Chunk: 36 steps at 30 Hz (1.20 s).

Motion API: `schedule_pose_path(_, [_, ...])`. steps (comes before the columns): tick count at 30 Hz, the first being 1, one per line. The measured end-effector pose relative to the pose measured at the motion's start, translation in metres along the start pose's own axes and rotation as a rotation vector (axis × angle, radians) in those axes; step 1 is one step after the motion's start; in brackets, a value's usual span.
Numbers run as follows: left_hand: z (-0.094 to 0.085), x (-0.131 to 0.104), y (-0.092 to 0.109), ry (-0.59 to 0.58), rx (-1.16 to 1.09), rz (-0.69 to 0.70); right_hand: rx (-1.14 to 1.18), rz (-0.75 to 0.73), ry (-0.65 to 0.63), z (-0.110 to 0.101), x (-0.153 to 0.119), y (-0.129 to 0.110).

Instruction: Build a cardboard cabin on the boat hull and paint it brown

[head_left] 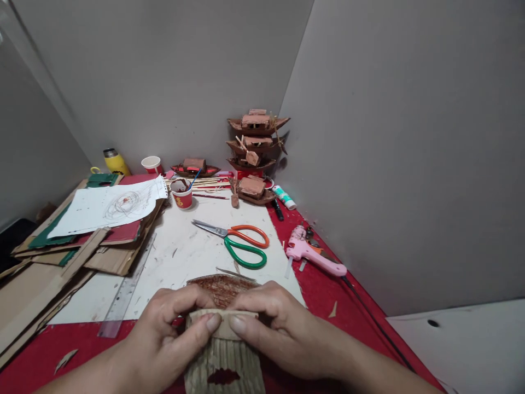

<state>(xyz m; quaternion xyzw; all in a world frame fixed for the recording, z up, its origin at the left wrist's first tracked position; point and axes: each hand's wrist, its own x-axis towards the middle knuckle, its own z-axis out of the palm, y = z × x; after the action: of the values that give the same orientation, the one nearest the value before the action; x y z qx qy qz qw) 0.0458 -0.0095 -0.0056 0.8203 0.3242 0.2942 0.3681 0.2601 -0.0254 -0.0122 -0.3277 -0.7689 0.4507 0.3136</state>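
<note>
My left hand (168,323) and my right hand (283,328) are both closed on a piece of corrugated cardboard (225,355), close to the front of the table. My thumbs press side by side on its smooth folded strip at the top, while the fingers curl behind it. Exposed ridges run down the lower part, which has a ragged hole through it. Just beyond my fingertips shows a brown-painted cardboard part (223,285) with a curved edge; whether it is joined to the ridged piece, I cannot tell.
Scissors (225,232) lie on white paper (176,273). At right is a pink glue gun (315,257) with its cord. Cardboard sheets (115,262) and a ruler (127,293) lie left. Model boats (256,123), a paint cup (182,200) and a yellow bottle (116,163) stand behind.
</note>
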Motion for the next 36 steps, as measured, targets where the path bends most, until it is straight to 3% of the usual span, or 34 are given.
schedule_pose_path(5, [0.0,0.0,0.004,0.032,0.08,0.147,-0.141,-0.151,0.015,0.005,-0.002,0.003])
schedule_pose_path(10, [0.002,0.002,0.002,-0.012,0.007,0.054,-0.158,-0.14,0.094,0.008,-0.001,0.004])
schedule_pose_path(14, [0.004,-0.001,0.003,-0.016,0.077,0.106,-0.121,-0.117,0.03,0.009,-0.001,0.004])
schedule_pose_path(19, [0.009,-0.003,0.002,0.035,0.096,0.225,-0.143,-0.217,-0.001,0.01,-0.001,0.006])
schedule_pose_path(22, [0.009,0.003,-0.004,0.052,-0.052,0.113,-0.181,-0.172,0.086,0.01,-0.001,0.008])
schedule_pose_path(27, [0.004,0.009,-0.011,-0.078,-0.527,-0.302,-0.119,-0.077,0.216,0.011,0.001,0.007])
schedule_pose_path(31, [0.0,0.008,-0.012,-0.031,-0.487,-0.281,-0.094,-0.007,0.18,0.007,0.003,0.002])
schedule_pose_path(36, [-0.004,0.007,-0.011,-0.028,-0.55,-0.269,-0.131,-0.045,0.157,0.007,0.003,-0.001])
